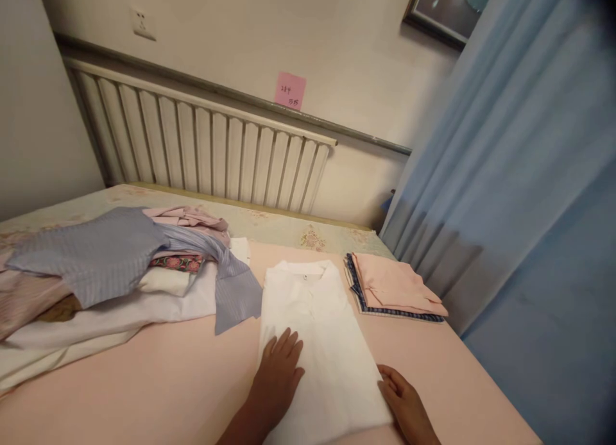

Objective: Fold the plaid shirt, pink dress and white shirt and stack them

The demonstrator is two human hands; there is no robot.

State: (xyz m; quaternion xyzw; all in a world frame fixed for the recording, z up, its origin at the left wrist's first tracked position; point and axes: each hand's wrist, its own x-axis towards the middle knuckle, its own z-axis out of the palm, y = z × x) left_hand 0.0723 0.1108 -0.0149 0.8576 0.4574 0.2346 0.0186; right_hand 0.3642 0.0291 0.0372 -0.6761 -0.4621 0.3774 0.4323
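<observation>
A white shirt (315,355) lies front side up in a long folded shape on the bed, its collar pointing away from me. My left hand (279,374) rests flat on the shirt's left side with the fingers stretched out. At the shirt's lower right edge, my right hand (404,400) has its fingers curled and closed on the fabric; the fingertips are partly hidden. The shirt's near end runs down toward the bottom of the view.
Loose clothes, with a blue-grey striped garment (106,252) on top, are heaped at left. Folded clothes (394,281) are stacked at right. A pink sheet (158,394) covers the bed. Behind stand a radiator (206,143) and a blue curtain (510,163).
</observation>
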